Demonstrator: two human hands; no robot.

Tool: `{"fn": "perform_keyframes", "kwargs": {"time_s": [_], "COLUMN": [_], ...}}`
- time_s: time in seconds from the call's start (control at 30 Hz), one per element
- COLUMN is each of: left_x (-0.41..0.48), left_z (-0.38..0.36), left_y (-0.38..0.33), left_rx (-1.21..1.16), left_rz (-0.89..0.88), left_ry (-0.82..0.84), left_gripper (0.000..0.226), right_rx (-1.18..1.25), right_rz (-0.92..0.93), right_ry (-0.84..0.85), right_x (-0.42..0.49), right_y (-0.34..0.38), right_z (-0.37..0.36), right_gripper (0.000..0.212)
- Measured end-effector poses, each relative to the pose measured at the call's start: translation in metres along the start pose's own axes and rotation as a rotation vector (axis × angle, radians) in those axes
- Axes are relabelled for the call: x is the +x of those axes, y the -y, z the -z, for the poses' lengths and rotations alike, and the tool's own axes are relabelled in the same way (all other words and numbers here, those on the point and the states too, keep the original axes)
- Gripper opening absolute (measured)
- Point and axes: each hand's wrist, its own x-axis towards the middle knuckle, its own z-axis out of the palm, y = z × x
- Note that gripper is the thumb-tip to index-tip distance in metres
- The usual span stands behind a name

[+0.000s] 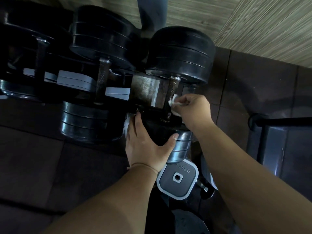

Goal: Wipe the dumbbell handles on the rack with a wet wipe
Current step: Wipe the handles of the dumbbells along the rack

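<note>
Three black round dumbbells lie across the rack [145, 88]. On the rightmost dumbbell [181, 53], my right hand [194, 108] pinches a white wet wipe [173, 103] and holds it against the right side of the knurled metal handle [172, 89]. My left hand [146, 146] grips the near head of that same dumbbell [181, 146], fingers over its left side and thumb on top. The middle dumbbell's handle [102, 80] and the left dumbbell's handle [39, 59] are bare.
Grey square dumbbell heads sit on the tier below, one marked 25KG [177, 178]. Dark rubber floor tiles [42, 166] surround the rack, with wood-pattern flooring [261, 22] beyond. A black metal frame [273, 125] stands at the right.
</note>
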Motion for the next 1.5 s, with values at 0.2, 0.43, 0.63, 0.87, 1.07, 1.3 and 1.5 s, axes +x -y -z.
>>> {"fn": "perform_keyframes", "kwargs": {"time_s": [0.2, 0.43, 0.63, 0.87, 1.07, 1.3, 1.5], "left_x": [0.0, -0.001, -0.002, -0.001, -0.002, -0.002, -0.001], "left_z": [-0.001, -0.001, 0.0, -0.001, 0.0, 0.0, -0.001], "left_y": [0.001, 0.0, -0.001, 0.0, 0.0, 0.0, 0.001], "left_rx": [-0.004, 0.002, 0.005, 0.008, 0.007, 0.015, 0.008], "left_rz": [-0.002, -0.001, -0.001, -0.001, -0.01, -0.009, -0.006], "left_ry": [0.003, 0.006, 0.001, 0.002, -0.003, -0.002, -0.005], "left_gripper": [0.127, 0.126, 0.125, 0.126, 0.124, 0.125, 0.124], "right_rx": [0.039, 0.208, 0.218, 0.185, 0.206, 0.134, 0.111], "right_rz": [-0.027, 0.018, -0.046, 0.017, -0.042, 0.017, 0.071], "right_ry": [-0.009, -0.078, 0.143, -0.078, -0.041, -0.045, -0.092], "right_x": [0.002, 0.004, -0.017, 0.002, 0.001, 0.007, 0.01], "right_y": [0.007, 0.01, -0.006, 0.007, -0.004, 0.003, 0.006], "right_z": [0.001, 0.003, 0.006, 0.005, -0.003, 0.002, 0.001], "right_gripper": [0.013, 0.013, 0.022, 0.024, 0.02, 0.028, 0.015]}}
